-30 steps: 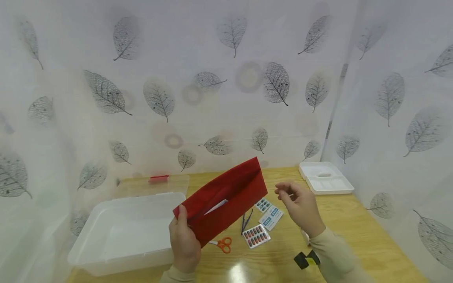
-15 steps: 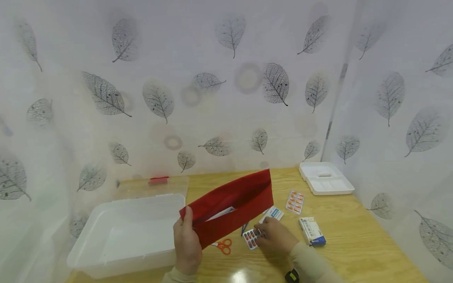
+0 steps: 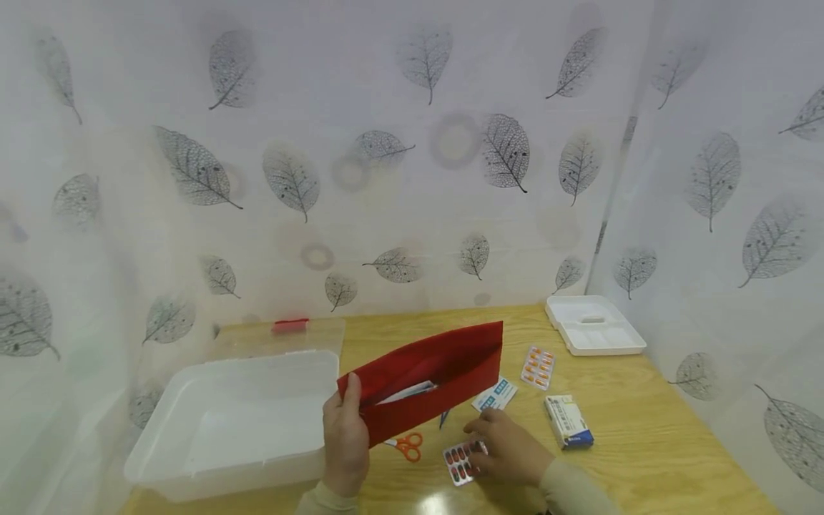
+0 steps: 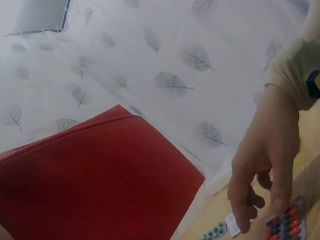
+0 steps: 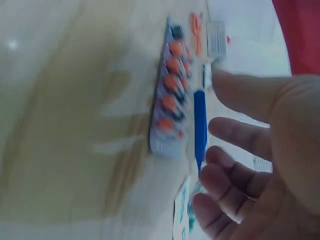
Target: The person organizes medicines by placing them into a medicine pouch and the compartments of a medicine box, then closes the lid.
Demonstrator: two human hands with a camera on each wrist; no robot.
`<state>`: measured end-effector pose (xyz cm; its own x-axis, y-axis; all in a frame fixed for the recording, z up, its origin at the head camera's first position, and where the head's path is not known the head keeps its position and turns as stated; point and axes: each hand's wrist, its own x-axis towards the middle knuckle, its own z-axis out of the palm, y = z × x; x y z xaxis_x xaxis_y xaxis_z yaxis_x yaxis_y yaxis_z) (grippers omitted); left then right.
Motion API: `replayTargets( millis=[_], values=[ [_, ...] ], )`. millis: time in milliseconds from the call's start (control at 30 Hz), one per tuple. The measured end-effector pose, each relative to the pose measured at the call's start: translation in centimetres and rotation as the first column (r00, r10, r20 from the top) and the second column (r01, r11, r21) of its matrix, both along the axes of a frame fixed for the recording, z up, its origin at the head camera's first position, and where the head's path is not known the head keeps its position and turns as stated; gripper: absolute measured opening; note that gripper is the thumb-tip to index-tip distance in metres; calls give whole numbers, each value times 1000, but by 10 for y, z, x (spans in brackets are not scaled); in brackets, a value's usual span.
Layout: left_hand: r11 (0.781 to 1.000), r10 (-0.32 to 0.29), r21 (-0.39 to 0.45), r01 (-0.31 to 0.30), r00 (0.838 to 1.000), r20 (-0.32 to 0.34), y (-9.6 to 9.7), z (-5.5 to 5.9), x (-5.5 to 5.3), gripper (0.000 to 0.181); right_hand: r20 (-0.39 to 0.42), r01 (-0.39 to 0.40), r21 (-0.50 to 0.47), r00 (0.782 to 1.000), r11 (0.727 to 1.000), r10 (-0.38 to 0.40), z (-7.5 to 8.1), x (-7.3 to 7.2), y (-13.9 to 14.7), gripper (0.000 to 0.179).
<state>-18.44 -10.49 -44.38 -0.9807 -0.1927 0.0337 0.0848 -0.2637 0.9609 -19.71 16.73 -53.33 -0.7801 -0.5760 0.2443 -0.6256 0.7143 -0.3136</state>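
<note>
A red pouch [image 3: 418,413] is held up over the table, its mouth gaping and white papery contents [image 3: 407,391] showing inside. My left hand [image 3: 344,436] grips its left end, thumb over the edge. Low over the table, my right hand [image 3: 511,447] reaches to a blister pack [image 3: 458,468] of red and dark capsules, fingers partly covering it in the head view. The right wrist view shows the thumb and fingers spread and loosely bent, with a gap between them and the pack [image 5: 167,90]. Just beyond lie blue tweezers [image 5: 200,125], mostly behind the pouch in the head view.
Orange-handled scissors [image 3: 408,447] lie below the pouch. A blue-and-white packet [image 3: 494,393], an orange capsule blister [image 3: 537,368] and a medicine box [image 3: 569,422] sit to the right. A translucent bin [image 3: 225,422] stands left; a white tray [image 3: 601,338] is at back right.
My right hand has come down from beside the pouch to the red-and-dark blister pack, which has slid toward me. The pouch has lowered and shifted slightly right in my left hand.
</note>
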Motion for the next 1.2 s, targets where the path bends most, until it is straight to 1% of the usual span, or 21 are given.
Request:
replayTargets(
  millis=[67, 133, 200, 300, 333, 433, 533, 600, 733, 833, 933, 1033, 1100, 1200],
  values=[
    [999, -6, -43, 5, 1000, -18, 1, -3, -1, 56, 11, 15, 20, 1000, 1000, -15, -1, 0, 4, 45],
    [997, -14, -74, 11, 999, -38, 2, -6, -1, 54, 26, 7, 37, 1000, 999, -8, -5, -1, 7, 48],
    [995, -21, -99, 15, 998, -55, 3, -8, -1, 51, 45, -7, 41, 999, 999, 5, -7, -1, 10, 47],
    [994, -32, -104, 23, 996, -80, 3, -11, -1, 49, 74, -20, 39, 997, 999, 17, -10, -1, 12, 43],
    [994, -33, -103, 24, 996, -88, 4, -11, -1, 49, 97, -13, 34, 995, 999, 10, -9, 0, 12, 44],
    [994, -28, -108, 18, 995, -92, 4, -12, -1, 48, 192, 14, -2, 981, 1000, -13, -7, -1, 14, 45],
    [991, -21, -130, 8, 995, -98, 6, -12, 0, 46, 283, 34, -85, 959, 996, -9, 0, 0, 18, 39],
    [987, -19, -159, 0, 993, -120, 6, -12, 0, 43, 292, 22, -138, 956, 990, 20, 7, 2, 24, 32],
    [975, -21, -219, -23, 980, -197, 7, -13, 0, 39, 267, -26, -221, 960, 975, 86, 30, 9, 35, 19],
    [969, -16, -244, -46, 968, -249, 6, -15, 0, 36, 256, -50, -277, 959, 959, 124, 53, 15, 43, 16],
    [969, -28, -243, -40, 962, -271, 6, -16, 0, 35, 211, -78, -329, 965, 941, 153, 77, 21, 51, 17],
    [973, -49, -232, -18, 958, -283, 5, -15, 1, 34, 104, -109, -364, 982, 925, 157, 100, 28, 57, 22],
    [974, -60, -226, -8, 955, -292, 6, -15, 1, 34, 34, -125, -389, 988, 913, 149, 112, 32, 60, 26],
    [973, -62, -231, -15, 945, -320, 6, -16, 1, 33, -65, -113, -399, 993, 910, 95, 129, 37, 59, 33]
  ],
)
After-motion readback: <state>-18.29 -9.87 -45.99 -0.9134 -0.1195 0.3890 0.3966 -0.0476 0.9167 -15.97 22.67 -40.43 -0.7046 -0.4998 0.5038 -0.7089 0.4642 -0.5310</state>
